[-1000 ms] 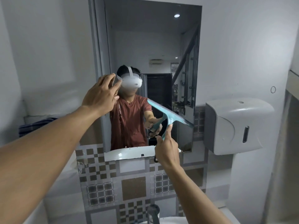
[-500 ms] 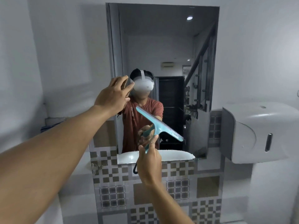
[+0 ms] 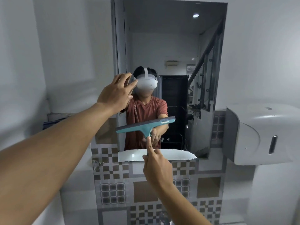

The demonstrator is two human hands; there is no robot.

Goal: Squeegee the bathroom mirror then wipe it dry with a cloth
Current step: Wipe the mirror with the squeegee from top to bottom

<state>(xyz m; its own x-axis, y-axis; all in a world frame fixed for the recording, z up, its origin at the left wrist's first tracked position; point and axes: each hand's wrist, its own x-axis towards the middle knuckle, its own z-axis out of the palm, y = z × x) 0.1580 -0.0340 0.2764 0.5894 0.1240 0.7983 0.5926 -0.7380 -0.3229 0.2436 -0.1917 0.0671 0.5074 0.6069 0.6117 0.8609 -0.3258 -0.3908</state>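
The tall bathroom mirror (image 3: 175,38) hangs on the wall straight ahead. A teal squeegee (image 3: 144,125) lies against its lower part, blade nearly level and tilted slightly up to the right. My right hand (image 3: 155,166) grips the squeegee's handle from below, index finger stretched along it. My left hand (image 3: 116,93) is raised at the mirror's left edge with fingers spread, holding nothing; whether it touches the glass is unclear. No cloth shows.
A white wall dispenser (image 3: 259,133) juts out at the right of the mirror. Patterned brown and grey tiles (image 3: 146,192) cover the wall below. A tap top (image 3: 164,218) shows at the bottom edge. A dark striped object (image 3: 53,120) sits at the left.
The squeegee has swung from a steep slant down to the right to nearly level and shifted toward the mirror's left. The view has turned right and up. My left hand stays at the mirror's left edge.
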